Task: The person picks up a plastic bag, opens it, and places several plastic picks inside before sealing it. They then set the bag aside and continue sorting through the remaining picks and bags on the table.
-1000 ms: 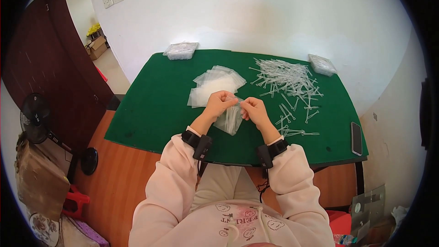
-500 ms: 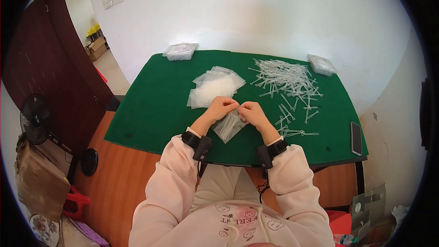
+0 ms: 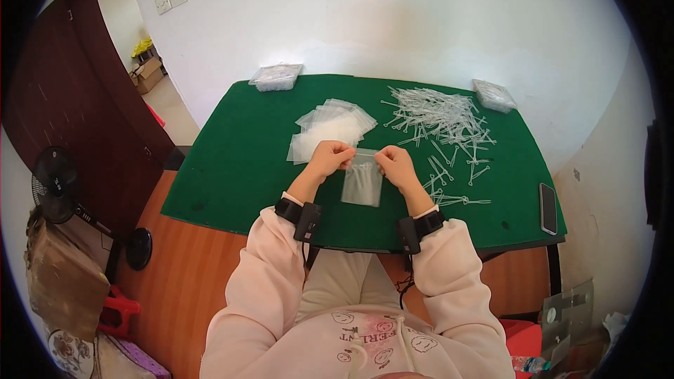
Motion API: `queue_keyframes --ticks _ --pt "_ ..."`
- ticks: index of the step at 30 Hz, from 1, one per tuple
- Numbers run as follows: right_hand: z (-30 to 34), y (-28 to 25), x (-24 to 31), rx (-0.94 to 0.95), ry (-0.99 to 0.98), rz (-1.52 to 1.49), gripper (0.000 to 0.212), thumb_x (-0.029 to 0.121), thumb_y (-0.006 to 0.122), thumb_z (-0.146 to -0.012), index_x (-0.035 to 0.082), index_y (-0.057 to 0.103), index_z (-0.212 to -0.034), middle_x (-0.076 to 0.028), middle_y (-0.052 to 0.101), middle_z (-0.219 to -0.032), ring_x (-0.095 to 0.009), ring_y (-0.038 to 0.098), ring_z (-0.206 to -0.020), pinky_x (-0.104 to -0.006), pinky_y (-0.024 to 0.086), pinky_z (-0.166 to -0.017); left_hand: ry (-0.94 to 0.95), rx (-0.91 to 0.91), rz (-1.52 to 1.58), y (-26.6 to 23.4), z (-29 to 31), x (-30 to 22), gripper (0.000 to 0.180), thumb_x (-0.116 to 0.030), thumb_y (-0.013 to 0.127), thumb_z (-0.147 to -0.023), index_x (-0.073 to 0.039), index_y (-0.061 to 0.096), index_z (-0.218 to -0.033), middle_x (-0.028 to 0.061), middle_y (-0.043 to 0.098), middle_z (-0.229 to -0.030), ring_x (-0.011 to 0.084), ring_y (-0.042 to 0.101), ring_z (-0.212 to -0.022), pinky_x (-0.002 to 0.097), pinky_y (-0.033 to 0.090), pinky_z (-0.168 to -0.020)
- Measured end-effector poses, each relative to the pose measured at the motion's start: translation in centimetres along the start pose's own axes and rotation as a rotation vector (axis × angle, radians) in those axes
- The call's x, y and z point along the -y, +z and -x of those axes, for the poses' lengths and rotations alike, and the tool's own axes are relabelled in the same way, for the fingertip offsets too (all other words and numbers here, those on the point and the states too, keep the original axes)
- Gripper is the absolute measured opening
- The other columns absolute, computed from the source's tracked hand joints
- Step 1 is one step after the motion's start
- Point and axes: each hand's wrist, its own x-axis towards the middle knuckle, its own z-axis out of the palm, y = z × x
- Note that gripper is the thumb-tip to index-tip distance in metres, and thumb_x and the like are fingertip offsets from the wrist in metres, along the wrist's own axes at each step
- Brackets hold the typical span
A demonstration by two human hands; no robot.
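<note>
Left hand [image 3: 333, 159] and right hand [image 3: 396, 167] each pinch 1 upper corner of the clear bag [image 3: 361, 191], we see; it extends between them toward the wearer, long axis that way; neither hand is nearer; the green tabletop [image 3: 232, 161] lies beneath.

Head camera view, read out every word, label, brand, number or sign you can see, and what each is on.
Pale pink sweatshirt: dark letters among drawn faces on the chest; I won't copy out printed words.
Black fan: pale mark on its middle, too small to read.
Bottle at lower right: coloured label, too small to read.
Clear bag between left hand and right hand: no readable text.
</note>
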Motion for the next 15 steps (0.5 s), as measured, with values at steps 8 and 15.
queue_keyframes --ticks 8,15 --pt "-0.2 0.0 -0.7 -0.109 -0.092 -0.079 0.018 0.016 0.063 -0.077 -0.001 0.059 -0.071 -0.001 0.055 -0.058 -0.007 0.047 -0.051 -0.023 0.037 -0.047 -0.163 0.24 -0.116 -0.3 0.9 -0.9 0.016 -0.018 0.06 -0.083 -0.002 0.061 -0.081 0.0005 0.058 -0.068 0.0073 0.053 -0.058 0.0201 0.045 -0.055" --pt "0.5 1.3 0.0 0.084 -0.103 -0.011 0.017 0.015 0.063 -0.078 0.0 0.059 -0.071 0.0 0.054 -0.058 -0.006 0.046 -0.051 -0.0231 0.037 -0.047 0.053 0.323 -0.141 0.9 0.6 0.3 0.017 -0.018 0.059 -0.082 -0.002 0.06 -0.076 -0.0001 0.056 -0.064 0.0063 0.05 -0.056 0.0195 0.039 -0.05"
